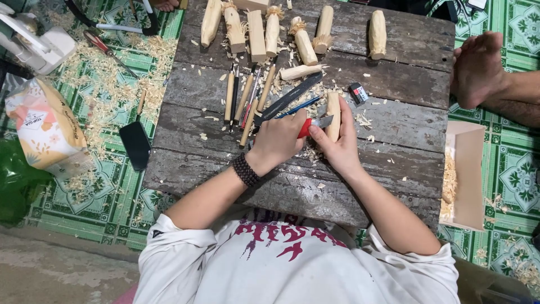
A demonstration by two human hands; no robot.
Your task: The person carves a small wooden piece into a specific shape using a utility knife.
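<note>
The wooden piece (334,115) stands near the centre of the frame on the grey plank bench (405,84), its long axis running almost straight up and down the picture, upper end rounded, lower end sunk into the grip. The right hand (339,143) comes in from the lower right, fingers wrapped round the lower half of the piece, thumb toward the blade. The left hand (278,138), wearing a dark bead bracelet (246,170), comes in from the lower left with fingers clenched on a red-handled knife (314,124); the knife lies roughly crosswise, its short blade pointing right and meeting the wood near its middle. Both forearms slope up toward the centre from a white shirt at the bottom edge.

The knife handle is mostly buried in the fist, and the bottom of the piece is hidden behind the right palm. Just above the hands lie a row of carving tools (243,98) and rough wooden blanks (270,28), among pale shavings.
</note>
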